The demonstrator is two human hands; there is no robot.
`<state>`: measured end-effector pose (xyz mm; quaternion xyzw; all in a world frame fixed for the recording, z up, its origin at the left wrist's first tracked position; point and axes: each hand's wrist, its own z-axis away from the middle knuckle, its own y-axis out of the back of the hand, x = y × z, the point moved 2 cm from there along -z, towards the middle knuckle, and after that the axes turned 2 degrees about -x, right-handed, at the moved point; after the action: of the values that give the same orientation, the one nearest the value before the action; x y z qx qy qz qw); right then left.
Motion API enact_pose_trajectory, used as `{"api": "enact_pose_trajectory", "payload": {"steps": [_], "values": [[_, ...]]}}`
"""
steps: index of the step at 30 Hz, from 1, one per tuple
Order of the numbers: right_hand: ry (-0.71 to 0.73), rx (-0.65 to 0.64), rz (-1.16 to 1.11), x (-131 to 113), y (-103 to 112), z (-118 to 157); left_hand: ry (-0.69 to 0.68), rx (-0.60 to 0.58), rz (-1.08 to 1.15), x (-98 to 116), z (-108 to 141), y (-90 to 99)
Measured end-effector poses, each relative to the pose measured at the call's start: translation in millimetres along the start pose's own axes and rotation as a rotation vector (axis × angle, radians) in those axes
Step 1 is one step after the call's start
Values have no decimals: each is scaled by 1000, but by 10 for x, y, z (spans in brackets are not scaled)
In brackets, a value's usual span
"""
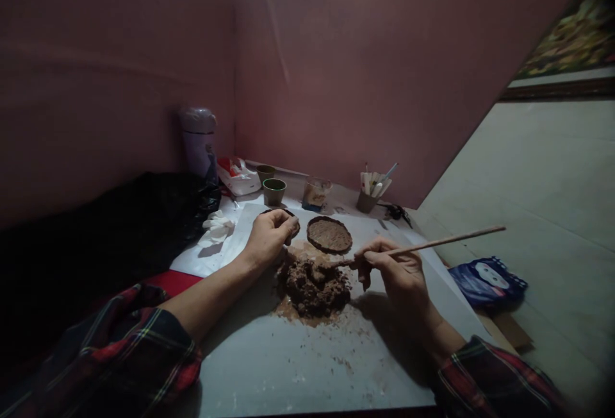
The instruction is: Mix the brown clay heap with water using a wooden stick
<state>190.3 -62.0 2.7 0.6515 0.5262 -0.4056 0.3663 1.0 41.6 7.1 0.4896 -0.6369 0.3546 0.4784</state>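
Observation:
A wet, lumpy mound of brown clay-like material [314, 286] lies on the white board [269, 367], with crumbs and smears around it. My right hand [396, 274] is closed round a long thin stick [446, 240]. Its clay-coated tip reaches the top right of the mound. Just above the mound's left side, my left hand [270, 238] has its soiled fingertips pinched together; what they hold, if anything, is hidden. Behind the mound lies a flat, round brown disc [329, 235] with a raised rim. A second disc [296, 229] is mostly covered by my left hand.
Two small cups [274, 193] and a glass of murky water [316, 194] stand at the back. Right of them is a cup of brushes and tools [368, 201]. A crumpled white glove [216, 228], black plastic [120, 219] and a lilac flask [199, 142] occupy the left.

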Motion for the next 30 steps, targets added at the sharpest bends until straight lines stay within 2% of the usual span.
{"api": "enact_pose_trajectory", "payload": {"steps": [3, 7, 9, 12, 14, 21, 24, 27, 30], "values": [[44, -19, -43, 4, 1, 15, 26, 2, -2, 6, 1, -5], [120, 98, -73, -4, 60, -19, 36, -2, -15, 12, 3, -12], [87, 99, -31, 2, 42, -26, 34, -6, -20, 8, 4, -14], [-18, 28, 25, 19, -25, -5, 36, -8, -21, 2, 5, -14], [-34, -15, 23, 19, -44, 18, 43, -11, -19, 2, 7, -14], [163, 99, -79, -32, 47, 6, 26, -9, -17, -14, 0, -9], [98, 76, -2, -28, -13, 0, 19, -6, -23, -31, -5, -6], [1, -24, 109, -13, -63, 21, 17, -12, -35, -38, -5, 0], [-19, -71, 102, 1, -34, 41, 19, -18, -41, -38, -2, 8]]}}
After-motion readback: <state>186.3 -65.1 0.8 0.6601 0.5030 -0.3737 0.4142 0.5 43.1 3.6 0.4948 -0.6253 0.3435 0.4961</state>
